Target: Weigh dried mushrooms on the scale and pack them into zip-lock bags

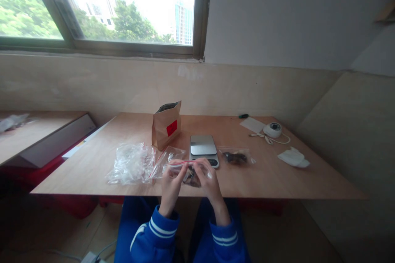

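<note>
Between both hands is a clear zip bag [191, 178] with a red seal line along its top and dark brown pieces inside; what the pieces are I cannot make out. My left hand [173, 180] pinches the seal from the left, and my right hand [206, 176] pinches it from the right, thumbs close together. The bag is at the table's near edge. Just beyond it stands a kitchen scale [203, 146] with a bare metal plate. Right of the scale lies another zip bag [237, 157] with dark contents.
A brown paper pouch [163, 129] with a red label stands open-topped behind a heap of clear zip bags [131, 164]. On the right are a white round device [273, 130] with a cable, a white paper [253, 125] and a crumpled tissue [293, 157]. A second table [40, 131] is at left.
</note>
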### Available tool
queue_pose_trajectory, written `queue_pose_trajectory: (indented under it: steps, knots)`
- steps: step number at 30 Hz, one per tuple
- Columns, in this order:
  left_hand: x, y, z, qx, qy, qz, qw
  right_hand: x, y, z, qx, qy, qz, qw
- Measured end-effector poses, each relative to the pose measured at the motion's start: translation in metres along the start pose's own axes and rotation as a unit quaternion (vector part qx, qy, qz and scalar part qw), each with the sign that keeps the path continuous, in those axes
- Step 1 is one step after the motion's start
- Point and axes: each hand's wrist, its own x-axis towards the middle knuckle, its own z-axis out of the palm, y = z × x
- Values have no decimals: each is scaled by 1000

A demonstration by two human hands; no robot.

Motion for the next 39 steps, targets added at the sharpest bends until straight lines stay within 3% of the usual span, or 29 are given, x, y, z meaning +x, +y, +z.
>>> queue_pose_trajectory:
  steps: [3, 6, 12, 16, 21, 23, 26, 29, 30, 32, 35, 36, 39]
  knots:
    - [3, 4, -9, -13, -21, -32, 999, 0, 0, -5, -9, -44, 15, 999]
    - [6, 5, -20, 16, -51, -45, 998, 1, 0, -15, -10, -46, 48, 998]
    - [4, 0, -21, 46, -20, -43, 998, 1, 4, -30, 42, 14, 101, 994]
    - [-1, -3, -14, 35, 36, -61, 997, 2, 5, -29, -3, 39, 96, 995]
    - [0, -6, -13, 53, 23, -77, 995, 5, 3, -38, -46, 46, 82, 995]
    - [2, -7, -18, 50, 27, -87, 995, 4, 3, -57, -61, 94, 84, 990]
    - [7, -7, -34, 32, 66, -88, 993, -3, 13, -102, -138, 230, 86, 960]
    - [15, -8, -56, 8, 123, -90, 988, -10, 33, -152, -224, 353, 113, 901]
    - [18, -9, -63, -1, 144, -92, 985, -9, 41, -166, -239, 361, 114, 894]
    - [22, -9, -74, -12, 179, -92, 980, -2, 55, -185, -265, 307, 109, 907]
    - [24, -10, -84, -8, 199, -89, 976, 17, 66, -197, -332, 239, 69, 910]
    - [24, -10, -86, -3, 196, -88, 977, 21, 67, -197, -371, 251, 37, 893]
    - [21, -11, -89, 19, 162, -101, 981, 18, 64, -189, -474, 345, -72, 807]
